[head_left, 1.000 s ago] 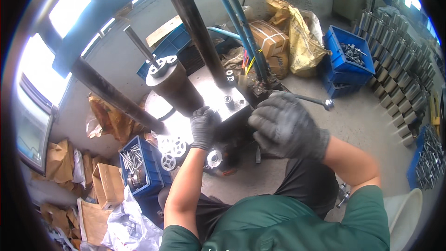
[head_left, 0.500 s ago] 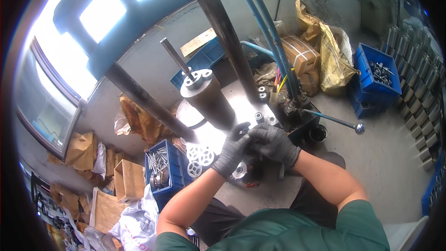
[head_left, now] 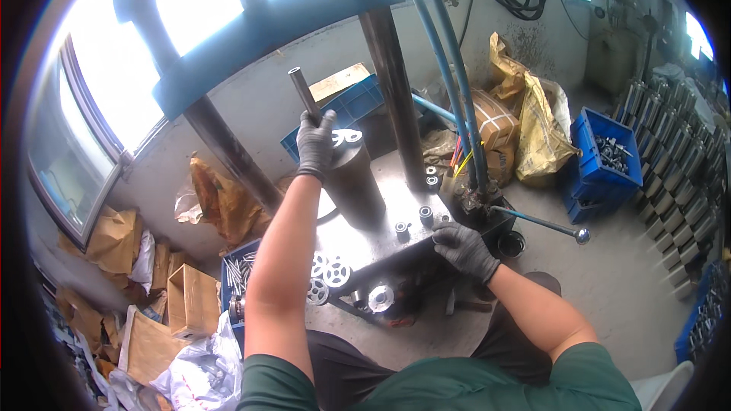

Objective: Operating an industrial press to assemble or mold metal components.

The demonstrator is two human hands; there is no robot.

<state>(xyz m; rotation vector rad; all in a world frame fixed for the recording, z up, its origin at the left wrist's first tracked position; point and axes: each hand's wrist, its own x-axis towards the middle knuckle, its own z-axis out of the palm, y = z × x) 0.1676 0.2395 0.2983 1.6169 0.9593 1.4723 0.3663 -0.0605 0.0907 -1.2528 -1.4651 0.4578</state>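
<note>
The left hand [head_left: 314, 144] and the right hand [head_left: 466, 251] appear to me in dark grey gloves [head_left: 317, 154]. The rod [head_left: 302, 91] is silver and the cylinder [head_left: 358, 189] is dark grey. The press beam [head_left: 282, 27] shows blue, the shirt [head_left: 430, 377] dark green. From afar I see a brown carton [head_left: 499, 123] with crossing white bands, a yellowish sack [head_left: 542, 137] and a bright blue crate [head_left: 585, 156].

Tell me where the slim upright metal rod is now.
In the head view, the slim upright metal rod is left of centre, just above the dark cylinder, with the left hand at its lower part.
</note>
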